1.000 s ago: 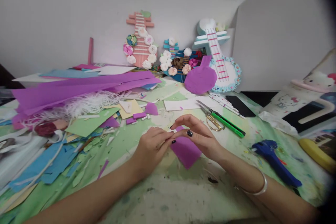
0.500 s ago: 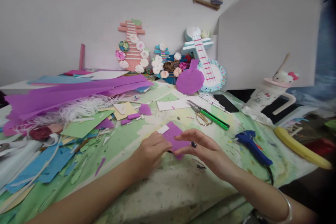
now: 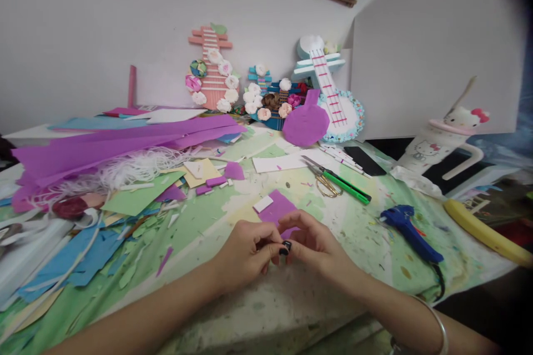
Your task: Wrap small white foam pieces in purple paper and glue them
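My left hand (image 3: 247, 252) and my right hand (image 3: 320, 247) meet fingertip to fingertip in front of me, thumbs nearly touching. Both are closed in a pinch; whatever lies between the fingertips is hidden or too small to name. Just beyond them a purple sheet piece (image 3: 277, 206) rests on the stained green cloth, its near part covered by the fingers. A small white rectangle (image 3: 263, 203) lies on its left corner. Farther off are a green utility knife (image 3: 347, 187) and gold-handled scissors (image 3: 325, 185).
A blue glue gun (image 3: 412, 233) lies to the right, near a banana (image 3: 483, 233) and a handled cup (image 3: 433, 150). Purple sheets (image 3: 125, 141), white string (image 3: 129, 167) and paper scraps (image 3: 91, 252) crowd the left. A purple cutout (image 3: 306, 123) leans among decorated instrument shapes at the back.
My hands have come together, drawing nearer to me and uncovering more of the purple piece. My right fingers, spread before, are now pinched against the left. The view has shifted slightly.
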Demonstrator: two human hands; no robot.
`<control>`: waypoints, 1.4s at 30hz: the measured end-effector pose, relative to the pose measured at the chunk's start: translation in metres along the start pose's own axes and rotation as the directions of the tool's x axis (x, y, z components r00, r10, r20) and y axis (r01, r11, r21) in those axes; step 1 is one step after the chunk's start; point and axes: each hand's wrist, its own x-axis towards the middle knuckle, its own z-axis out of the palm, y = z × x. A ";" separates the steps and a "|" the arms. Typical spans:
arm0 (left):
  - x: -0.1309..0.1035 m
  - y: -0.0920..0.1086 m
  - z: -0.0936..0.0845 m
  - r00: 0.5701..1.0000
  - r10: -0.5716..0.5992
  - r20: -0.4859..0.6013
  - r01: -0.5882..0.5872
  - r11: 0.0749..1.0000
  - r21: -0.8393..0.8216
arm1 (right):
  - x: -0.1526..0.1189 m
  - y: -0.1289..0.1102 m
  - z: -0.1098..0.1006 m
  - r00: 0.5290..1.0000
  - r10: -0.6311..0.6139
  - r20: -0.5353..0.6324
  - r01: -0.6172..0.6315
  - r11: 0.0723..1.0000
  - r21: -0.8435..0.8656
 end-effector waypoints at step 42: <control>0.038 -0.043 -0.061 0.861 0.452 -0.231 -0.055 0.537 0.842 | -0.127 0.000 -0.142 0.930 -0.320 -0.183 -0.109 0.236 -0.966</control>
